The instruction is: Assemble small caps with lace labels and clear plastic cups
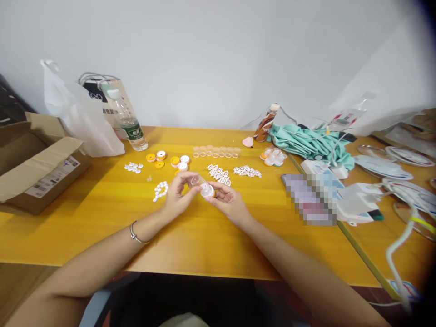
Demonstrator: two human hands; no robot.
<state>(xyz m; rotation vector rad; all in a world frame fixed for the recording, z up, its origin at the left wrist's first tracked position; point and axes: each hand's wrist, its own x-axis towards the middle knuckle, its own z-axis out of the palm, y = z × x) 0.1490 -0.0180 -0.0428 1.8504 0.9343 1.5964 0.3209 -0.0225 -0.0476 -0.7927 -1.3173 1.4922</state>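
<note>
Over the middle of the table, my left hand (pixel 179 193) pinches a small transparent plastic cup (pixel 196 180) between thumb and fingers. My right hand (pixel 230 203) grips a round white-and-orange cap (pixel 207 190), tilted with its white inner side toward me. Cup and cap are very close; whether they touch I cannot tell. Behind my hands lie white wheel-shaped pieces (pixel 220 174) and a double row of transparent cups (pixel 216 151). Left of them are orange and white caps (pixel 175 161). Small white discs (pixel 160 190) lie beside my left hand, with more discs (pixel 133 168) farther left.
An open cardboard box (pixel 44 168), a white plastic bag (pixel 85 122) and a water bottle (pixel 132 129) stand at left. Toward the right are flower-like transparent pieces (pixel 275 156), a drink bottle (pixel 267 122), teal cloth (pixel 313 143), a blurred-out phone (pixel 306 200) and a white plug with cable (pixel 357 202).
</note>
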